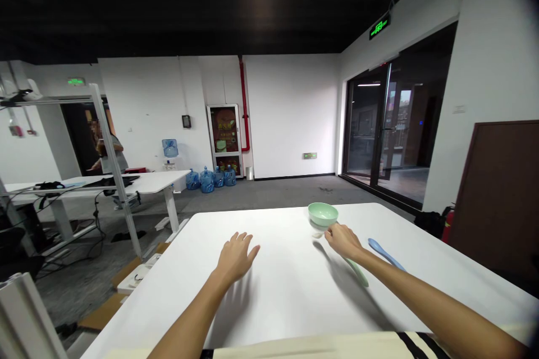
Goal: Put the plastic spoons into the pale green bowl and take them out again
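Observation:
My right hand [342,240] is closed, its fingers pinched together just in front of a pale green bowl [323,214]. A light green spoon [357,272] runs out from beneath the wrist, in line with the pinched fingers; its middle is hidden by my hand. A small whitish shape [317,234] shows at the fingertips, too blurred to name. Right of my forearm lies a blue spoon [384,253], partly covered by the arm. My left hand [237,255] hovers over the left side of the white table [282,280], fingers spread and holding nothing.
Cardboard and boxes [138,275] lie on the floor along the table's left side. Another white desk [155,180] with cables stands farther left, behind a metal frame [110,151]. A person [112,148] stands beyond it. Blue water bottles [207,180] line the back wall.

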A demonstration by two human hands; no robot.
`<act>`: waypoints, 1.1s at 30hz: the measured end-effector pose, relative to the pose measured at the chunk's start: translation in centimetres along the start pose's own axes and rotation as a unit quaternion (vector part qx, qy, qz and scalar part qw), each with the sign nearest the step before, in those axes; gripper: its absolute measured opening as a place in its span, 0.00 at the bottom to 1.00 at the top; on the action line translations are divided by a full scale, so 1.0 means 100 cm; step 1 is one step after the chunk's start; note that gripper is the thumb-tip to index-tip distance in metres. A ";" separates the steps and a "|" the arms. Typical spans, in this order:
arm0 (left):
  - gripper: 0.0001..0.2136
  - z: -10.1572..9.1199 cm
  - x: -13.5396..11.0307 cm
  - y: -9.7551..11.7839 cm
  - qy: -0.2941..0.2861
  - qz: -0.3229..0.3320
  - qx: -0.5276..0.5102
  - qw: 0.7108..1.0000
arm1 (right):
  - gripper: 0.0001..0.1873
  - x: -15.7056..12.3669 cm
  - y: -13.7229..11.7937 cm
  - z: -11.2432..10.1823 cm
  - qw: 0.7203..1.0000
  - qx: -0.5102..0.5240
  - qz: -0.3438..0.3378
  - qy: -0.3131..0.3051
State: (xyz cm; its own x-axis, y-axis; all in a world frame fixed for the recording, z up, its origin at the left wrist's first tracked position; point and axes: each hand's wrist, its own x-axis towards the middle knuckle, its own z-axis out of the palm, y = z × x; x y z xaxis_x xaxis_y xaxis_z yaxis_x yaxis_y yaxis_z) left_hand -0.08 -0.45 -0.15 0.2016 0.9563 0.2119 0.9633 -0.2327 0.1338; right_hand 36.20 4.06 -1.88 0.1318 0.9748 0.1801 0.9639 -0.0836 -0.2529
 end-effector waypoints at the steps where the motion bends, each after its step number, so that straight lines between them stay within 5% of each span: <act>1: 0.27 0.000 0.000 0.000 0.002 0.001 -0.001 1.000 | 0.16 -0.002 -0.001 0.003 1.000 0.003 -0.003 -0.003; 16: 0.28 0.002 0.001 -0.002 -0.004 -0.002 0.013 1.000 | 0.17 -0.018 -0.014 0.032 0.999 0.004 -0.032 -0.022; 33: 0.28 0.001 0.001 -0.002 -0.015 -0.002 0.024 1.000 | 0.08 -0.032 -0.020 0.042 0.987 -0.032 -0.039 -0.151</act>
State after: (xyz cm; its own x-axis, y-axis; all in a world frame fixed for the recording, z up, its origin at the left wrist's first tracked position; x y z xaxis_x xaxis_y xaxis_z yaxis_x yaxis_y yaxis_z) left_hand -0.24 -0.32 -0.24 0.2012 0.9623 0.1831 0.9714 -0.2200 0.0889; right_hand 32.86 2.02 -5.88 -0.0092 0.9951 -0.0979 0.9821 -0.0094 -0.1880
